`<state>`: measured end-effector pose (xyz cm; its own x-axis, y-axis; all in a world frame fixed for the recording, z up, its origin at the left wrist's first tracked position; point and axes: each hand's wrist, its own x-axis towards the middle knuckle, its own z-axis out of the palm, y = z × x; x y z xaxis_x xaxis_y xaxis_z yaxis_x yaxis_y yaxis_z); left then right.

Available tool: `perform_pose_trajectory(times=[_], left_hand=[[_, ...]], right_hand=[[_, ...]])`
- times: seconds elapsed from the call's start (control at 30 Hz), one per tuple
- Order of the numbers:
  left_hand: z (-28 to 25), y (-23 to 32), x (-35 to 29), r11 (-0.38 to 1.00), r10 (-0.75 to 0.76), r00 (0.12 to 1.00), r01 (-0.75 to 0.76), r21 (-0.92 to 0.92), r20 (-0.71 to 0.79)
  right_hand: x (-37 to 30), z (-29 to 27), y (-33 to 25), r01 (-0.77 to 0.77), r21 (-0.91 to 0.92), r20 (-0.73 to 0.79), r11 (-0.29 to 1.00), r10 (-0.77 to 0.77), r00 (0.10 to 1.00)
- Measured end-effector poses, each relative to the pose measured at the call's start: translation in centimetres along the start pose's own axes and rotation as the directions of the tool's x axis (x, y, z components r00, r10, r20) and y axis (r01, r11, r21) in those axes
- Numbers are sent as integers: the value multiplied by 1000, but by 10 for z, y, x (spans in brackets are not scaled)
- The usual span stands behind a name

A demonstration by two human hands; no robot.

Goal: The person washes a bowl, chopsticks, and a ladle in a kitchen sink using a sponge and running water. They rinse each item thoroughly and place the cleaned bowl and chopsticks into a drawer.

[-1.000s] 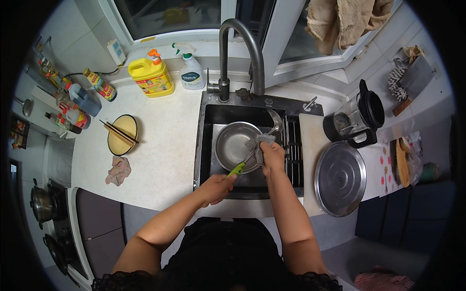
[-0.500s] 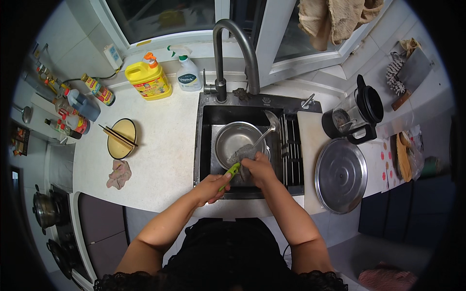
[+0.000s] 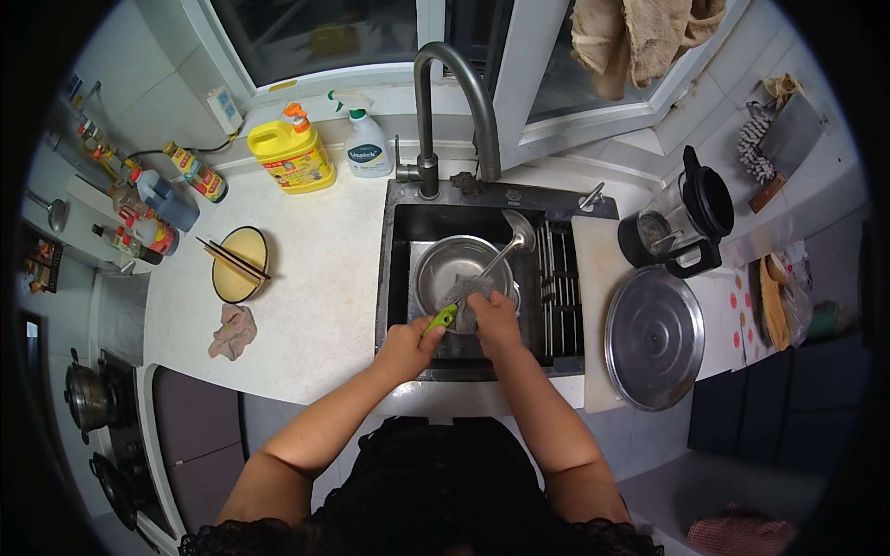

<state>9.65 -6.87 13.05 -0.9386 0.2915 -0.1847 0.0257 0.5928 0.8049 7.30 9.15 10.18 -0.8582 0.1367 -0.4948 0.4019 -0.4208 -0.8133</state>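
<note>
My left hand is closed round the bright green handle of a metal ladle. The ladle slants up and right over the sink, its bowl pointing away from me. A grey mesh-like scrubbing cloth is bunched about the middle of its shaft. My right hand grips that cloth, its fingers partly hidden behind it. Beneath both hands, a round stainless steel pot stands in the black basin; the cloth and hands cover its near side.
The grey faucet arches behind the basin. A black rack, cutting board and large metal lid are at right, a blender jug beyond. Left stand a bowl with chopsticks, crumpled rag, yellow jug and spray bottle.
My left hand has moved up and slightly right along with the green handle, closer to my right hand. The cloth has shifted slightly. The whole view has drifted a little.
</note>
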Motion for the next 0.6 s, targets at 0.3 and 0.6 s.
perform_pose_trajectory(times=[0.3,0.6], left_hand=[[-6,5,-3,1000,16,992,-18,18,126],[16,1,-13,995,75,997,-74,59,-18]], right_hand=[[-16,-8,-27,-173,-96,147,980,186,971],[33,-24,35,201,-282,-292,938,-283,914]])
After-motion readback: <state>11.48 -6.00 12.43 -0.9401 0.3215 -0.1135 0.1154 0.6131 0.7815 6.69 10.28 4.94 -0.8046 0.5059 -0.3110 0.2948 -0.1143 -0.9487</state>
